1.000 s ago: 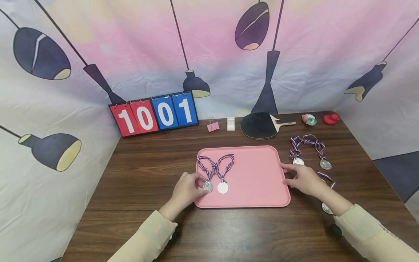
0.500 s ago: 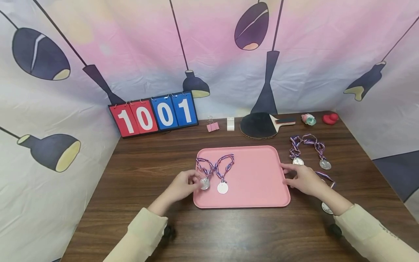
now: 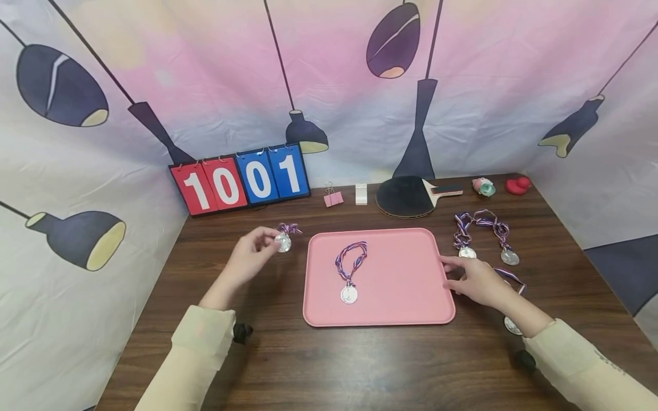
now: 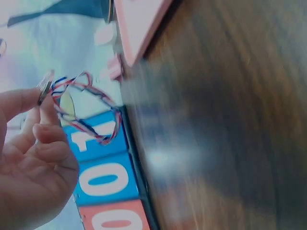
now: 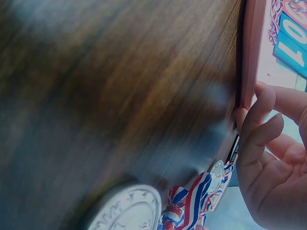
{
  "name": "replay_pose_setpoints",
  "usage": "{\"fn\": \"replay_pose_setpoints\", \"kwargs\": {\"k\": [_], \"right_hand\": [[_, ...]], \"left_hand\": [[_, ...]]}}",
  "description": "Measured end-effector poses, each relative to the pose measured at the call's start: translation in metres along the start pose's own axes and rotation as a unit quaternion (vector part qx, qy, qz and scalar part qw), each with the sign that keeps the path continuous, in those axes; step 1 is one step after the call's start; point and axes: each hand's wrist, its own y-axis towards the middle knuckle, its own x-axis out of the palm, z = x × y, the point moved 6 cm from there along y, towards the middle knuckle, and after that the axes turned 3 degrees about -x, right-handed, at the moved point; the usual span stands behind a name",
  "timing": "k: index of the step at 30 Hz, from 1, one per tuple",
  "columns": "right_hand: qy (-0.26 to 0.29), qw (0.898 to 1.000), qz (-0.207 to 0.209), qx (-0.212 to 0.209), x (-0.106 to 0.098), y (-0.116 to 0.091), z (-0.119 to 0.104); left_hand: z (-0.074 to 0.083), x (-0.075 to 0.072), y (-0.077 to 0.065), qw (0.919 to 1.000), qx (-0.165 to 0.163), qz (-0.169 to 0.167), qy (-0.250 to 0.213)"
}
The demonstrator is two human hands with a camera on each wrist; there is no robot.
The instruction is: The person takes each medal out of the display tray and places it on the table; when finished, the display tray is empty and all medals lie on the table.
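In the head view my left hand (image 3: 250,255) is left of the pink tray (image 3: 401,315). Its thumb and fingers pinch a silver medal (image 3: 283,242) above the table, and the looped striped ribbon (image 4: 111,106) hangs free in the left wrist view. Another medal (image 3: 349,294) with its ribbon lies on the tray's left half. At the tray's right rim my right hand (image 3: 475,279) holds the edge between thumb and fingers. Several medals lie to its right; two of them, one medal (image 3: 467,253) and another medal (image 3: 510,257), sit behind that hand.
A flip scoreboard (image 3: 241,180) reading 1001 leans at the back left. Along the back are a pink binder clip (image 3: 333,198), a white block (image 3: 361,194), a table tennis bat (image 3: 406,197), a small figurine (image 3: 484,186) and a red duck (image 3: 517,185). Another medal (image 3: 512,325) is partly under the right forearm.
My left hand has lifted one medal off the tray's left side and carried it left and away from me. The right hand and the tray have stayed in place.
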Motion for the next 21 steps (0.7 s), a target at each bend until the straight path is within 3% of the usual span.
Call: {"fn": "replay_pose_setpoints", "kwargs": {"k": [3, 7, 14, 21], "right_hand": [[-0.001, 1.0, 0.0, 0.0, 0.0, 0.0, 0.0], [-0.001, 1.0, 0.001, 0.002, 0.001, 0.001, 0.0], [-0.003, 1.0, -0.001, 0.004, 0.001, 0.001, 0.001], [0.002, 1.0, -0.001, 0.011, -0.001, 0.001, 0.002]], "left_hand": [[-0.009, -0.012, 0.006, 0.9995, -0.022, 0.02, -0.01], [-0.025, -0.017, 0.009, 0.9986, -0.044, 0.027, -0.007], [-0.058, -0.005, 0.001, 0.9978, -0.066, 0.007, -0.003], [-0.076, 0.005, -0.01, 0.9981, -0.052, -0.029, 0.013]]}}
